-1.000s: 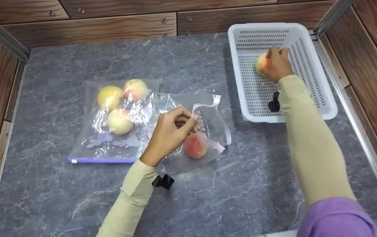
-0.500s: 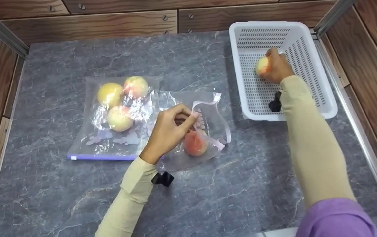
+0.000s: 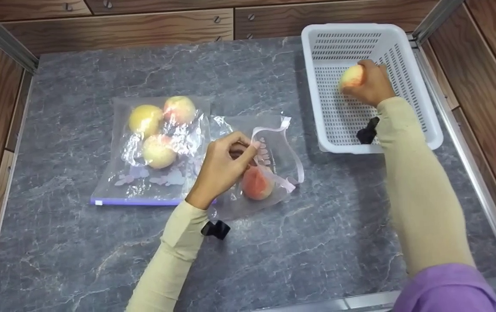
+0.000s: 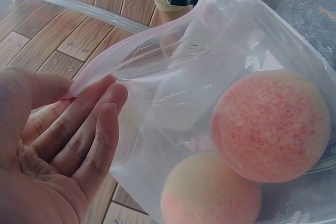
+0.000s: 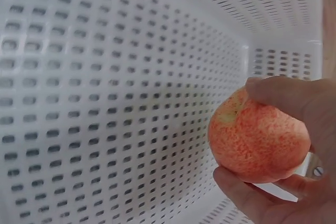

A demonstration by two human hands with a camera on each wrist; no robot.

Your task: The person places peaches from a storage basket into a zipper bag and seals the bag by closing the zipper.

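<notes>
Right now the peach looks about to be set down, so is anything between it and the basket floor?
Nothing visible. The right hand holds the peach inside the basket, and the perforated floor around it shows only bare white plastic.

Light is bright and even from above. The white basket (image 3: 421, 104) throws a soft shadow to its left; plastic bags (image 3: 152, 147) show glare. Wrist views are slightly blurred nearby.

The left hand (image 3: 222, 169) has its fingers curled, thumb and fingertips pinched together. The right arm reaches far forward; the right hand (image 3: 371, 84) has fingers curled in a grip.
</notes>
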